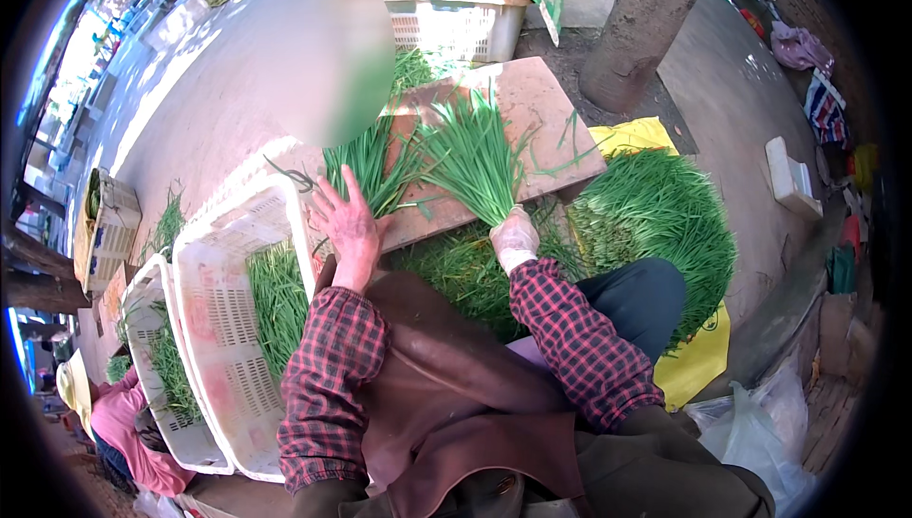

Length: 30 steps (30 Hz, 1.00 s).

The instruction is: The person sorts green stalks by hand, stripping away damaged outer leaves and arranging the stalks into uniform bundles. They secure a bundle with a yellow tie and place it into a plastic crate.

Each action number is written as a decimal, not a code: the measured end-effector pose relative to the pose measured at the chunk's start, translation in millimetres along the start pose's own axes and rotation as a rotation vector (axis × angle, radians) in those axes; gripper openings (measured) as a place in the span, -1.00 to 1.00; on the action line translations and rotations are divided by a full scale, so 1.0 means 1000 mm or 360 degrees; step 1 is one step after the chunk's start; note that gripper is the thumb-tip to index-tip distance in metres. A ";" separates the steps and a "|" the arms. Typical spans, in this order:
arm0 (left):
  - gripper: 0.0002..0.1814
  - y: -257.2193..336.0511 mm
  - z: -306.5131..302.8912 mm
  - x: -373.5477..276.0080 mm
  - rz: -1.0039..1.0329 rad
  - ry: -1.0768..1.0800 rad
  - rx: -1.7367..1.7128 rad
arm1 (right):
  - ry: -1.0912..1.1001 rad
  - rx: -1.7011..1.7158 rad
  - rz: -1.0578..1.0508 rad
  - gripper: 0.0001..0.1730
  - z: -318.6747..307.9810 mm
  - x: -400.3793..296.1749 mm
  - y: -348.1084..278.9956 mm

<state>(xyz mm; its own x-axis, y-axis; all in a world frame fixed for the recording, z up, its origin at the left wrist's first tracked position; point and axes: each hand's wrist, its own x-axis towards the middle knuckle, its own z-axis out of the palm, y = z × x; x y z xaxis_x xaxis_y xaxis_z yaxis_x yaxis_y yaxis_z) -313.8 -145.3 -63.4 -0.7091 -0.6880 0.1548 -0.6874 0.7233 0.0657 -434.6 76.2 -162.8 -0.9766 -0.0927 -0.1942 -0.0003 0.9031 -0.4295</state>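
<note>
My left hand is bare, its fingers spread, at the left edge of a wooden board. Beside its fingertips a loose pile of long green leaves, like garlic chives, lies on the board. My right hand, in a pale glove, grips the stem ends of a fanned bunch of the same leaves, whose tips rest on the board. Loose leaves lie below the board, between my legs. A large stack of chives stands right of my knee on a yellow sheet.
White plastic crates with greens stand at my left. Another crate is beyond the board, near a tree trunk. A person in pink is at the lower left. Plastic bags lie at the lower right.
</note>
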 end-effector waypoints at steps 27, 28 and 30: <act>-0.66 0.121 -0.043 -0.091 -0.0064 -0.0895 -0.2538 | -0.0716 0.2306 -0.0305 -0.15 -0.112 -0.077 0.030; -0.62 0.126 -0.041 -0.094 0.0135 -0.0731 -0.2459 | -0.0851 0.2380 -0.0605 -0.19 -0.113 -0.063 0.023; -0.55 0.129 -0.028 -0.100 0.0461 -0.0428 -0.2200 | -0.0974 0.2211 -0.0711 -0.21 -0.128 -0.057 0.011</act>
<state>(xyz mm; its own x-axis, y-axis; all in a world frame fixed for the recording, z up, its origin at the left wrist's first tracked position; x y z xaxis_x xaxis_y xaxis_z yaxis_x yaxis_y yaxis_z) -327.5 18.3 -43.0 -0.9098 -0.3866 0.1509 0.0740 0.2067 0.9756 -406.1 145.4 -44.1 -0.7207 -0.6932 -0.0004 0.2725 -0.2828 -0.9196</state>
